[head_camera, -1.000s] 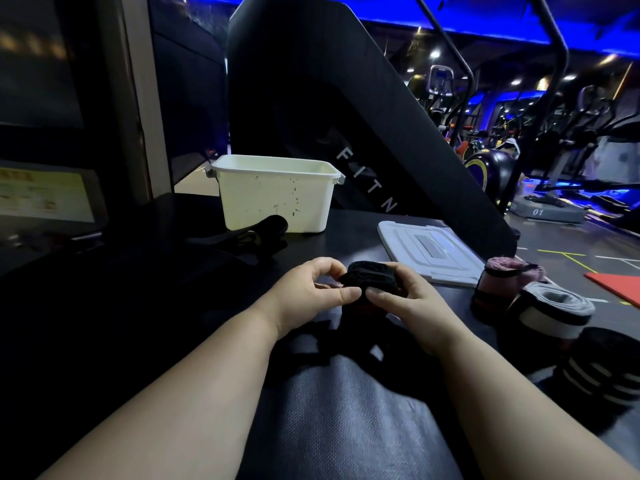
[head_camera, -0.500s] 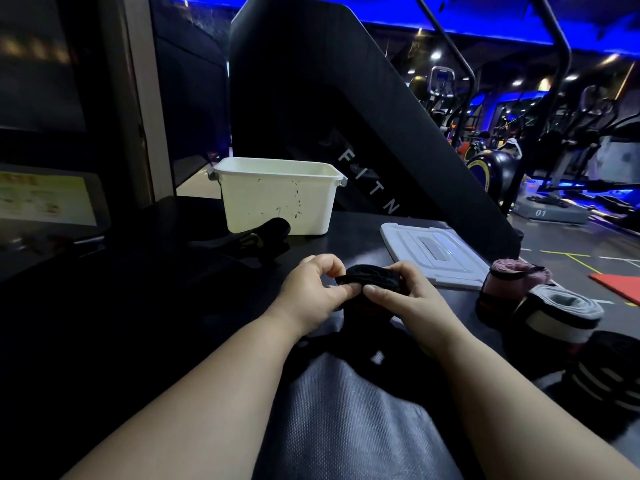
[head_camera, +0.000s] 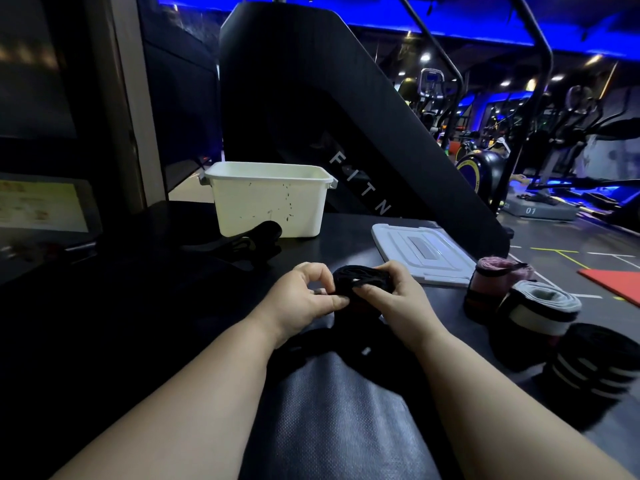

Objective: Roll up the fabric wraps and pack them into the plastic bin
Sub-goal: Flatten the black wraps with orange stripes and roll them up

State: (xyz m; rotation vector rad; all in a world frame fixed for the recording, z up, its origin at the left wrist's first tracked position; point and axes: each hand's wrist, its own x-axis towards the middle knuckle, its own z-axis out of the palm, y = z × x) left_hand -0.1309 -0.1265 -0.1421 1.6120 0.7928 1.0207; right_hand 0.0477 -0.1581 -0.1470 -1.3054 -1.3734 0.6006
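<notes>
Left grip lower; wrap against right grip

Black wrap part-rolled between both hands, white bin upright behind

White capital letters "F I T N" run down the slanted black side panel of the gym machine behind the bench, and the word is cut off at the panel's lower edge. The number "01" stands in pale digits on the front of a grey step platform on the floor at far right. The yellowish poster at left carries print too blurred to read.
</notes>
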